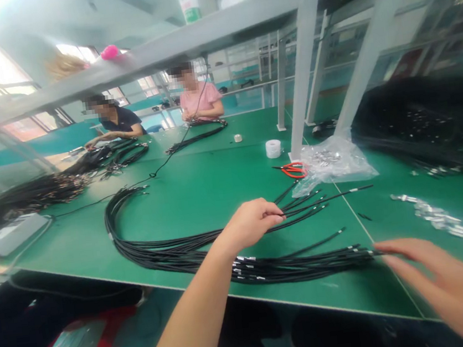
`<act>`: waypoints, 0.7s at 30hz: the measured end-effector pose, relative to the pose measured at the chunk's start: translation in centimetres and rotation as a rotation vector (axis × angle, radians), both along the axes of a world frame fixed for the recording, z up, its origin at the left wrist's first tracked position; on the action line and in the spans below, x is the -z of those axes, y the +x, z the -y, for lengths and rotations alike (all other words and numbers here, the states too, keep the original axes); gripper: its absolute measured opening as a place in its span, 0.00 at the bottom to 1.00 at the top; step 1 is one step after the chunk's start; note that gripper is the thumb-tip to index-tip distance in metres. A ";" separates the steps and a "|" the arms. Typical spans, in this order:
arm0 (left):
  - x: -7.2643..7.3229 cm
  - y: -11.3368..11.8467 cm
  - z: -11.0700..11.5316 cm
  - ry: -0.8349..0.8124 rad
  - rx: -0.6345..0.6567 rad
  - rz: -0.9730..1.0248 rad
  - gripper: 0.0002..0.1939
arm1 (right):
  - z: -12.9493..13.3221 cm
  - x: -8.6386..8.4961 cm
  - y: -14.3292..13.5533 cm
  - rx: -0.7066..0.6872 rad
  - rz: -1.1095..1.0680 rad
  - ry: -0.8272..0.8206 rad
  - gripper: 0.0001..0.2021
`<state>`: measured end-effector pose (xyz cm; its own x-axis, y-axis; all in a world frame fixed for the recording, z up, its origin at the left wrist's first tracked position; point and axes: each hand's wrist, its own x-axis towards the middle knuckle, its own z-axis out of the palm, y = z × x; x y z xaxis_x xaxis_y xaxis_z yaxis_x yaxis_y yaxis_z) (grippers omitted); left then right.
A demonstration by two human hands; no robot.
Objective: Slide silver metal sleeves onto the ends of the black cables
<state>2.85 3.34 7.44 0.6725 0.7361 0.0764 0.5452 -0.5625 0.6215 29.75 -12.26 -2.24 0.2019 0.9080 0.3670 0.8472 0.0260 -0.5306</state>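
My left hand (257,220) is closed in a pinch around a black cable (326,199) above the green table. Several more thin black cables with metal ends fan out beside its fingertips. My right hand (439,278), somewhat blurred, has its thumb and forefinger at the right tip of a cable bundle (309,265), pinching a cable end there. That bundle lies along the table's front edge, with silvery tips near its middle and right. At the left the long cables (114,226) curve back in a wide loop.
Red-handled pliers (293,170), a white tape roll (273,148) and a clear bag of metal parts (330,159) lie by the rack's post (301,71). Loose silvery pieces (434,214) are at right. Two co-workers sit opposite. A power strip (10,235) stands left.
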 end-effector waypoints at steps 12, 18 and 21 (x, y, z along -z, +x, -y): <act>-0.1 0.7 -2.2 0.314 -0.301 -0.075 0.16 | -4.2 2.1 -6.0 -0.339 0.324 -0.062 0.10; 5.3 5.1 3.3 0.334 -0.137 -0.205 0.05 | -3.2 3.8 -5.3 -0.339 0.274 0.011 0.10; 5.7 6.4 5.5 0.316 -0.102 -0.150 0.07 | -3.1 3.9 -5.6 -0.339 0.275 0.013 0.10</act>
